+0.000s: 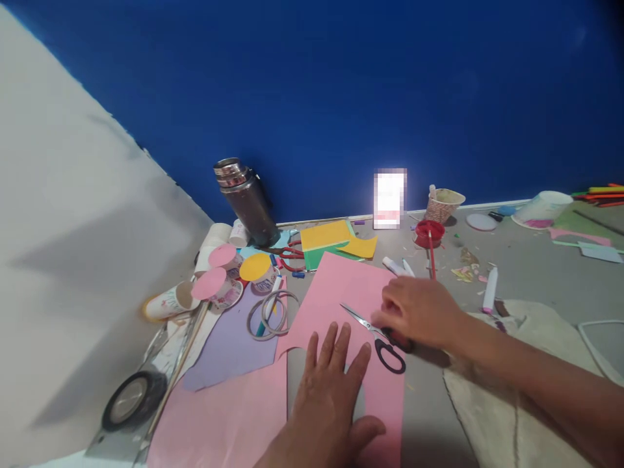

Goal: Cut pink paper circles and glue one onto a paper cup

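Observation:
My left hand (pixel 329 390) lies palm down with its fingers spread, partly on a sheet of pink paper (pixel 341 279) that has a curved cut in its lower left edge. Curled fingers of my right hand (pixel 419 312) close on one handle loop of the scissors (pixel 390 356). The scissors rest over the pink paper, blades pointing up and left, a black loop showing. Part of the other loop is hidden under the right hand. Left of the hands are a purple sheet (pixel 234 344), another pink sheet (pixel 219 416) and two grey rings (pixel 273 315).
A steel flask (pixel 248 205), pink- and yellow-topped paper cups (pixel 266 283) and black tape (pixel 134 400) stand left. At the back are yellow-green paper (pixel 326 240), a lit screen (pixel 389 198) and a red pot (pixel 429 234). A pale cloth (pixel 531 390) lies under the right forearm.

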The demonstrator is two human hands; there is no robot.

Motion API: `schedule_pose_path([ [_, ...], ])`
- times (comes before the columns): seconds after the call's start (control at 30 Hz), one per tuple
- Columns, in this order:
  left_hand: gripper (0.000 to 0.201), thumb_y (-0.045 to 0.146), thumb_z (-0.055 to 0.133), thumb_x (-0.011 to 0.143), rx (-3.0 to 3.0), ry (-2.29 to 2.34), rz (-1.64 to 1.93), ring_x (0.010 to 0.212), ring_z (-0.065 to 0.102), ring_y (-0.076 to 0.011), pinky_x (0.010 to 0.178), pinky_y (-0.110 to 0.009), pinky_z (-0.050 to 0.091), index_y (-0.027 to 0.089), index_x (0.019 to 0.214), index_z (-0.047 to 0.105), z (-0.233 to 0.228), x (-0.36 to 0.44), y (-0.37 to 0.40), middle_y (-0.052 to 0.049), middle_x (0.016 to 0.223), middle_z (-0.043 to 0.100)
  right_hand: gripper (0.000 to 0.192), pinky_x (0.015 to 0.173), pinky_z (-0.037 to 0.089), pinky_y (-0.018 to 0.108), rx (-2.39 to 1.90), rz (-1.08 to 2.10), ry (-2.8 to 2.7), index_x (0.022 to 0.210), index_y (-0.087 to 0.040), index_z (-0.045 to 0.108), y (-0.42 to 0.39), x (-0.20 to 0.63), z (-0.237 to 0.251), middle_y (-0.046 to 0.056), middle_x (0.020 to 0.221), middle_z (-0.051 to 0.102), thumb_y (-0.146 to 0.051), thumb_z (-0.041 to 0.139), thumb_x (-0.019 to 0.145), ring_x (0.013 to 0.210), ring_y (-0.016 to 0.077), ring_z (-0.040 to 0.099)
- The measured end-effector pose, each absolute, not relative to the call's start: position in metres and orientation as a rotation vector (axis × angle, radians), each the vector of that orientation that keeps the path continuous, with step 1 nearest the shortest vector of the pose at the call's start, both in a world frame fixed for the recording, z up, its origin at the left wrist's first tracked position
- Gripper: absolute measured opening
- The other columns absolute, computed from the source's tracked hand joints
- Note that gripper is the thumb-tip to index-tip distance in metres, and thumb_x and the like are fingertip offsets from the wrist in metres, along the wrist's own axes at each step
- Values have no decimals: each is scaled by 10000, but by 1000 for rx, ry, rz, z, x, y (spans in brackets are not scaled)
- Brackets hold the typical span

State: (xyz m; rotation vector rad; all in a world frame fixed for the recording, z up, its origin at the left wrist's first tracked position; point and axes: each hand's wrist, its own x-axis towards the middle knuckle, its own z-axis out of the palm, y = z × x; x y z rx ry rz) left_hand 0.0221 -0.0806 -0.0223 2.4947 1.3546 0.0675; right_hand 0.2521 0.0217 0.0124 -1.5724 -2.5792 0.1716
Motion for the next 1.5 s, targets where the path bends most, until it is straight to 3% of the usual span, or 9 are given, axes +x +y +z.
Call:
schedule_pose_path([
  [0.23, 828, 608, 721, 791, 2479, 1457, 209, 1481, 313, -457, 1148, -724, 281, 202, 1474, 488, -21, 31, -81, -214, 1581, 418, 172, 544, 198, 300, -1514, 419, -2748, 771, -209, 685, 1, 247, 14, 43, 762, 747, -372, 737, 775, 699, 240, 675],
  [0.43, 246, 177, 597, 910, 2555, 1550, 310, 1137, 594, -314, 950, -509, 507, 245, 1134, 673, -15, 48, -68, -107, 1165, 672, 160, 537, 206, 304, -1599, 366, -2845, 697, -183, 706, 3, 252, 16, 105, 744, 764, -269, 615, 796, 665, 267, 688],
  [0.53, 234, 86, 602, 869, 2611, 1520, 328, 978, 608, -267, 826, -426, 525, 244, 1015, 696, -14, 46, -61, -77, 1032, 675, 133, 533, 218, 301, -1625, 506, -2721, 652, -188, 684, 11, 258, 16, 92, 691, 743, -262, 630, 749, 626, 249, 650],
  [0.67, 190, 146, 657, 880, 2623, 1379, 291, 984, 626, -244, 878, -416, 513, 261, 1019, 716, -7, 32, -54, -57, 1032, 695, 118, 512, 256, 280, -1580, 1034, -2338, 587, -196, 634, 31, 274, 20, 25, 591, 669, -248, 637, 694, 567, 180, 555],
  [0.83, 243, 155, 624, 920, 2698, 1022, 236, 1305, 544, -241, 1181, -501, 309, 323, 1062, 729, 15, 5, -46, -24, 1213, 708, 230, 534, 382, 237, -1422, 1431, -2056, 719, -171, 710, 47, 285, 22, 14, 666, 707, -330, 572, 811, 599, 142, 588],
  [0.97, 335, 110, 535, 951, 2680, 965, 145, 1425, 457, -229, 1243, -531, 210, 353, 1052, 742, 50, -18, -46, 14, 1355, 672, 222, 488, 359, 218, -1256, 1814, -1602, 815, -140, 778, 50, 285, 11, 41, 715, 721, -332, 764, 706, 583, 113, 558],
  [1.13, 399, 52, 528, 897, 2766, 1070, 260, 1490, 364, -248, 1260, -585, 133, 363, 863, 777, 85, -46, -58, 58, 1446, 601, 306, 539, 442, 229, -1190, 1858, -1445, 929, -152, 789, 53, 287, 0, 74, 861, 749, -342, 822, 691, 688, 145, 623],
  [1.33, 437, 69, 505, 901, 2607, 1104, 755, 1473, 378, -310, 1203, -557, 328, 357, 758, 801, 96, -59, -41, 103, 1592, 421, 320, 452, 334, 193, -1062, 1790, -1284, 917, -160, 764, 61, 291, -2, 82, 950, 763, -335, 852, 664, 605, 84, 523],
  [1.5, 372, 97, 514, 904, 2272, 955, 409, 1414, 482, -287, 1100, -425, 489, 267, 743, 804, 65, -45, 7, -2, 1563, 481, 330, 445, 331, 222, -1053, 1638, -1200, 860, -182, 717, 66, 290, -8, 70, 904, 766, -355, 869, 624, 527, 77, 461],
])
